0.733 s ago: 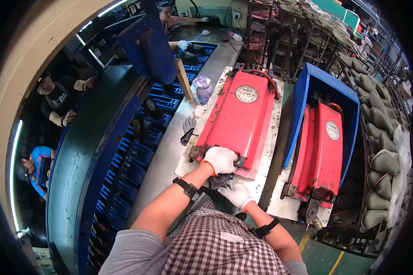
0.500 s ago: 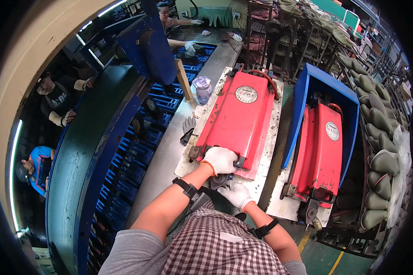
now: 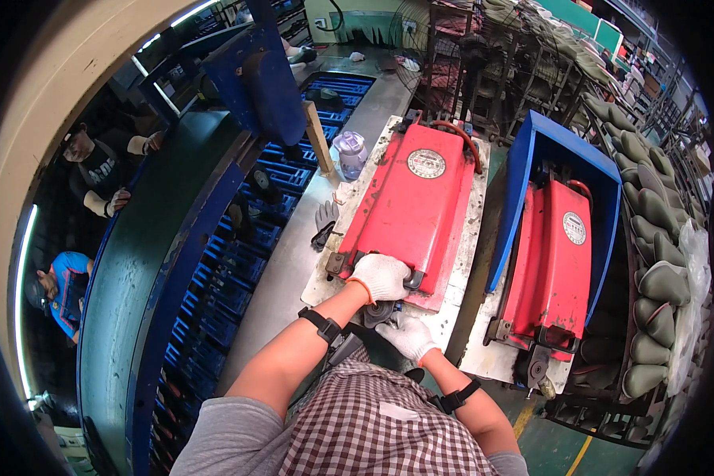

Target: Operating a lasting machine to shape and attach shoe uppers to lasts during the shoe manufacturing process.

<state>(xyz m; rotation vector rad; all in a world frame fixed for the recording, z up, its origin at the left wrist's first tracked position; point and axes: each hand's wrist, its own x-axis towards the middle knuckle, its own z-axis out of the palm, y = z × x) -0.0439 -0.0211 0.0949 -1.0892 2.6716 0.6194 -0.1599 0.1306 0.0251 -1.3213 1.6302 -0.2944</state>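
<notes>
Red machine cover: the nearer-left of two alike, its long red casing (image 3: 408, 198) lies on a pale, stained board (image 3: 319, 289), to the right of the metal bench (image 3: 271, 289).
Left hand: white-gloved (image 3: 381, 278), laid over the dark handle (image 3: 413, 280) at the casing's near end; the fingers look curled round it, though the fingertips are hidden, so how firmly they press cannot be told.
Right hand: white-gloved (image 3: 408, 336), nearer and slightly right, fingers bent beside a dark round fitting (image 3: 378, 312); whether they pinch it or only touch it cannot be told.
Slip risk: smooth knit on a hard handle could slide if the left hand's hold is loose.
Pinch risk: fingers at the casing's near edge could be trapped should the casing shift.
Snag risk: glove fabric, or the checked apron (image 3: 357, 420) close by, could catch on the fitting.
Knock risk: a leftward swing of the forearm could brush the loose grey glove (image 3: 327, 213) on the bench.
</notes>
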